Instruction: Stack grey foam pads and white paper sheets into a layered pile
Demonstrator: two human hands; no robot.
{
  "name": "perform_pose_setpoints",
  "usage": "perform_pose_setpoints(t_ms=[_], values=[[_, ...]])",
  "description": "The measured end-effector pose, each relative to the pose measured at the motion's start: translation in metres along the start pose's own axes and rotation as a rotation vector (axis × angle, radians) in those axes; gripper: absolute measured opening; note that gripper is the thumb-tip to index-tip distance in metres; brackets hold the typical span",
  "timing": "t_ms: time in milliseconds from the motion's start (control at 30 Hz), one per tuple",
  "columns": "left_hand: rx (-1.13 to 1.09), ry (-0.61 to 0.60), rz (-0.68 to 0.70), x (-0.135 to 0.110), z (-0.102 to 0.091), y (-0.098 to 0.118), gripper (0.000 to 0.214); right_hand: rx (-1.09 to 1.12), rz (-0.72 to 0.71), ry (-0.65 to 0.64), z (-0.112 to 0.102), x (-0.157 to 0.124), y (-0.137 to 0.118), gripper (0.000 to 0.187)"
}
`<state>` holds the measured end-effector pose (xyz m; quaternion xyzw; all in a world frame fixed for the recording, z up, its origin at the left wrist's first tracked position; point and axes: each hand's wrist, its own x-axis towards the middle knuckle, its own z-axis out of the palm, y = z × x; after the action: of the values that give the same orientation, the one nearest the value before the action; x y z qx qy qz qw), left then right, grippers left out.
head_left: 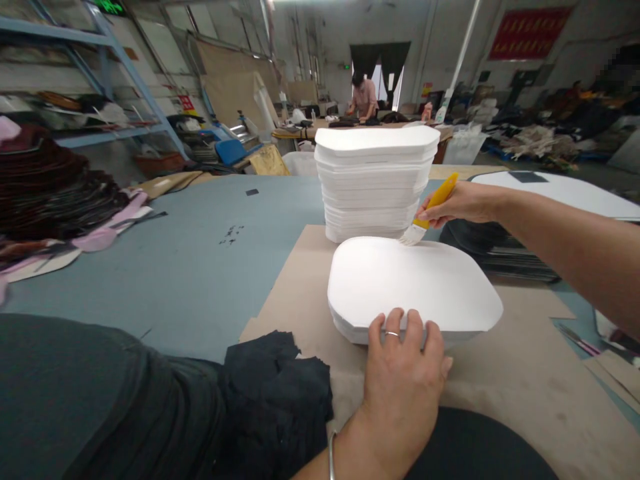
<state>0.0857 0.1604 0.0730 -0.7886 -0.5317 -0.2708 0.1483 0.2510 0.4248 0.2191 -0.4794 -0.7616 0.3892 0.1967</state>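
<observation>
My left hand [404, 373] rests on the near edge of a low stack of white shaped sheets [415, 283], fingers curled over the rim and pressing it down. My right hand [457, 203] is closed on a yellow-handled brush [431, 210]; its white bristles touch the far edge of the top sheet. Directly behind stands a tall pile of the same white sheets [375, 180]. Both stacks sit on a brown cardboard sheet [525, 373].
A grey-blue table [200, 253] stretches left. Black fabric [275, 393] lies by my left arm. Dark stacked pieces [50, 193] sit at far left, black sheets [495, 250] at right. A person in pink [364, 99] works at a distant table; shelving [100, 73] stands left.
</observation>
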Motion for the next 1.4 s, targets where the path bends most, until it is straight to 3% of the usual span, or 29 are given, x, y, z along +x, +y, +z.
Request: perform_pose_setpoints(t_ms=[167, 300, 567, 700, 800, 900, 1000, 1067, 1200, 1300, 1400], values=[[0.006, -0.002, -0.002, 0.000, 0.000, 0.001, 0.038, -0.076, 0.085, 0.074, -0.027, -0.034, 0.022, 0.017], [0.018, 0.000, 0.001, 0.001, -0.001, 0.001, 0.038, -0.160, 0.144, 0.177, -0.029, -0.056, 0.027, 0.011], [0.045, -0.080, 0.010, 0.006, -0.007, 0.001, 0.037, -0.349, 0.216, 0.362, 0.006, -0.112, 0.022, 0.013], [0.064, -0.154, 0.025, 0.009, -0.015, 0.004, 0.034, -0.440, 0.223, 0.376, 0.026, -0.152, 0.016, 0.022], [-0.012, -0.301, 0.027, 0.029, -0.032, -0.008, 0.028, -0.485, 0.222, 0.319, 0.039, -0.177, 0.002, 0.020], [-0.357, -0.471, -0.070, 0.067, -0.050, -0.044, 0.046, -0.475, 0.103, 0.223, 0.055, -0.184, -0.020, 0.017], [-0.752, -0.524, -0.367, 0.103, -0.057, -0.090, 0.069, -0.298, -0.158, 0.103, 0.080, -0.169, -0.045, 0.012], [-0.861, -0.598, -0.495, 0.116, -0.056, -0.112, 0.077, -0.136, -0.315, -0.011, 0.103, -0.150, -0.059, 0.014], [-0.863, -0.640, -0.453, 0.118, -0.049, -0.124, 0.086, 0.073, -0.427, -0.225, 0.133, -0.119, -0.067, 0.020], [-0.848, -0.646, -0.441, 0.113, -0.048, -0.119, 0.085, 0.053, -0.304, -0.252, 0.115, -0.117, -0.048, 0.024], [-0.669, -0.621, -0.359, 0.109, -0.048, -0.110, 0.080, -0.019, -0.127, -0.273, 0.065, -0.136, -0.012, 0.031]])
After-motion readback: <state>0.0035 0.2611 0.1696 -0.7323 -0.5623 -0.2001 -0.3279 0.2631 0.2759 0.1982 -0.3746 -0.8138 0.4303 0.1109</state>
